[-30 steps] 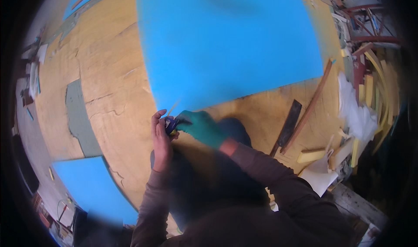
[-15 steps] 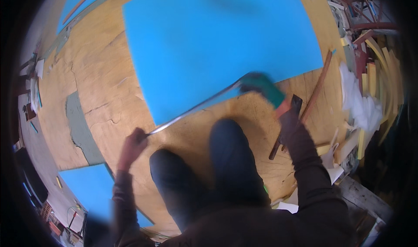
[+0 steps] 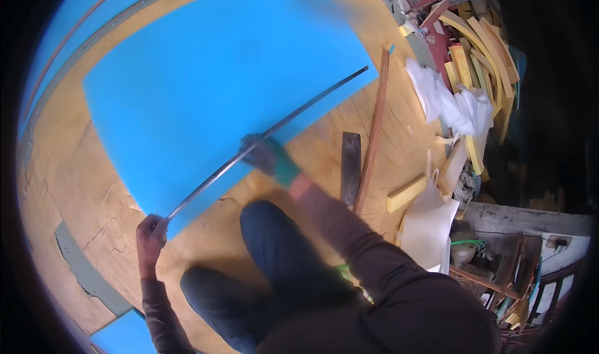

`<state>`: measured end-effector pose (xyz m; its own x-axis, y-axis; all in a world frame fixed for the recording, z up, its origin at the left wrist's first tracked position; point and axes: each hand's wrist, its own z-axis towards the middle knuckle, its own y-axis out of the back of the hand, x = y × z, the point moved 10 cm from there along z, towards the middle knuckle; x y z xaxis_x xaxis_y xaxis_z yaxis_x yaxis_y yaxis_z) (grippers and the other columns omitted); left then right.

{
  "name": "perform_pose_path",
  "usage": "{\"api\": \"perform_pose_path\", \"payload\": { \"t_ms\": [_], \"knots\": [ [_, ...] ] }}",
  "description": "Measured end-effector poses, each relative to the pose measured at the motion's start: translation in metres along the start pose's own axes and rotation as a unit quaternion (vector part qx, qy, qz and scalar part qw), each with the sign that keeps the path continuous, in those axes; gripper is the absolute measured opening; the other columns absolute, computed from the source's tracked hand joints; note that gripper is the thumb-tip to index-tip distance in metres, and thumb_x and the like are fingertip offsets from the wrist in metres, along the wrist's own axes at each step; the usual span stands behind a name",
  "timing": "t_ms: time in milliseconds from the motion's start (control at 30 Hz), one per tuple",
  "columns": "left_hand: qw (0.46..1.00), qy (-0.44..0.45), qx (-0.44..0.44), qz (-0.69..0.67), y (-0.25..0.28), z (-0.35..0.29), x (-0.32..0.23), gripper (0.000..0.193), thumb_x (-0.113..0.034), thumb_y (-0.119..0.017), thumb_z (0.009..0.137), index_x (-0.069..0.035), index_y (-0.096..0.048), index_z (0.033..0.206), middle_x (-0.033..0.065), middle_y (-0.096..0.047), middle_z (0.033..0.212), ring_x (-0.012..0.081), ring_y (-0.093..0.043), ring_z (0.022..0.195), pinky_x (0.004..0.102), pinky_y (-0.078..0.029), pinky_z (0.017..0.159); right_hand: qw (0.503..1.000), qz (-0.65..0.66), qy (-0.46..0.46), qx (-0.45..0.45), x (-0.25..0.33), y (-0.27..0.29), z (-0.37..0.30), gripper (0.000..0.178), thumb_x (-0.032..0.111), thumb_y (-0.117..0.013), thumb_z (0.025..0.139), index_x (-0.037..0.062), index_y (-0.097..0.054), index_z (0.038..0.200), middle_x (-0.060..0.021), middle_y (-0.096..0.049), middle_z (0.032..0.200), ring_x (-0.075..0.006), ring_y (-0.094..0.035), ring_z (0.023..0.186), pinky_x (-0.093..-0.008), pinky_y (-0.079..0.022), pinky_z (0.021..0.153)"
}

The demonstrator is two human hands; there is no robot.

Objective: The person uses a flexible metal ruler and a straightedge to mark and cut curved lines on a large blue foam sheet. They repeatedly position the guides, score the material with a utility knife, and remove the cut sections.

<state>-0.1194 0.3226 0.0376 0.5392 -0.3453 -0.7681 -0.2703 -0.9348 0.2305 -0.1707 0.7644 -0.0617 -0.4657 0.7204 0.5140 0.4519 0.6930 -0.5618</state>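
Long thin metal straightedge (image 3: 268, 132) lies diagonally over the lower edge of the blue foam sheet (image 3: 206, 85), long axis running from near-left up to far-right w/ its far tip at the sheet's right corner. Left hand (image 3: 151, 232), bare, is closed round the near end just off the sheet's lower-left corner; right hand (image 3: 268, 157), in a teal glove, is wrapped on the strip abt mid-length, so right is nearer the middle. Both rest above the plywood floor (image 3: 81, 185); a wooden batten (image 3: 373, 129) and a flat dark bar (image 3: 350, 167) lie just right of the sheet.
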Motion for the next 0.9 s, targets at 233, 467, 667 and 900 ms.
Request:
{"api": "perform_pose_path", "payload": {
  "t_ms": [233, 467, 667, 900],
  "knots": [
    [0.998, 0.034, -0.03, 0.044, 0.047, -0.015, 0.029, 0.01, -0.012, -0.073, 0.097, -0.004, -0.07, 0.091, -0.003, -0.058, 0.072, 0.0044, -0.051, 0.06, 0.0246, -0.036, 0.05, 0.997, -0.004, 0.066, -0.043, 0.073, 0.037, 0.037, 0.027, 0.03, -0.068, 0.108, 0.0071, -0.066, 0.122, -0.0114, -0.072, 0.12, -0.0294, -0.071, 0.111, -0.049, -0.06, 0.098],
    [0.995, 0.044, -0.081, -0.026, 0.115, -0.031, 0.097, 0.012, -0.013, -0.071, 0.098, -0.005, -0.067, 0.089, -0.0043, -0.052, 0.066, 0.0041, -0.045, 0.055, 0.0249, -0.031, 0.05, 0.991, -0.106, -0.016, -0.076, 0.081, 0.057, 0.046, 0.044, 0.045, -0.068, 0.107, 0.0088, -0.065, 0.13, -0.0098, -0.071, 0.126, -0.0277, -0.072, 0.107, -0.0457, -0.062, 0.095],
    [0.995, 0.047, -0.082, 0.011, 0.12, -0.018, 0.104, 0.014, -0.014, -0.071, 0.098, -0.004, -0.067, 0.089, -0.0043, -0.05, 0.064, 0.0048, -0.043, 0.052, 0.0256, -0.03, 0.048, 0.939, -0.271, 0.108, -0.184, 0.093, 0.168, -0.075, 0.05, 0.05, -0.07, 0.104, 0.0074, -0.065, 0.13, -0.0098, -0.07, 0.127, -0.0271, -0.073, 0.101, -0.0401, -0.06, 0.083],
    [0.992, 0.06, -0.079, 0.082, 0.103, -0.011, 0.118, 0.031, -0.03, -0.074, 0.101, -0.003, -0.071, 0.088, -0.0015, -0.057, 0.072, 0.0071, -0.051, 0.062, 0.0287, -0.041, 0.054, 0.505, -0.758, 0.107, -0.4, 0.052, 0.394, -0.225, 0.039, 0.041, -0.073, 0.097, 0.0058, -0.064, 0.111, -0.0168, -0.071, 0.099, -0.0344, -0.07, 0.083, -0.0496, -0.055, 0.068]
  ]
}}
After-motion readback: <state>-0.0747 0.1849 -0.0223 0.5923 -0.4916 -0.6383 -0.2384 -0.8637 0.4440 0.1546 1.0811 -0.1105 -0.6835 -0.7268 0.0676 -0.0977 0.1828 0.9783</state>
